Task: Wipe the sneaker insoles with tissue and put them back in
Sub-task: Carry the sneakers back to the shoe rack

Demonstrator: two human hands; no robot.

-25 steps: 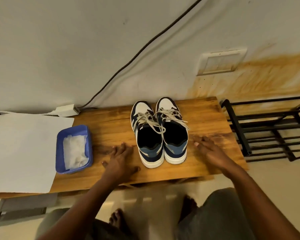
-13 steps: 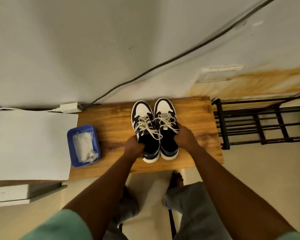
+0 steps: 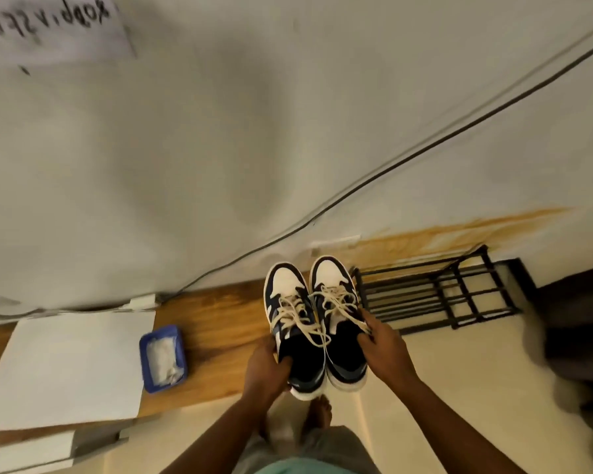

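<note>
Two navy and white sneakers with cream laces are held side by side in the air, toes pointing away from me. My left hand (image 3: 266,369) grips the left sneaker (image 3: 293,323) at its heel side. My right hand (image 3: 384,350) grips the right sneaker (image 3: 339,313) along its outer side near the laces. The dark openings hide the insoles. A blue tray (image 3: 144,354) holding white tissue (image 3: 163,360) rests on the wooden table (image 3: 220,319) to the left of the shoes.
A large white sheet (image 3: 69,364) covers the table's left part. A black metal rack (image 3: 435,295) stands on the floor to the right. A black cable (image 3: 391,172) runs across the wall behind. My bare foot (image 3: 319,412) is below the shoes.
My hands closed on the sneakers and lifted both off the table, toward me and to the right. The view has risen and tilted up the wall.
</note>
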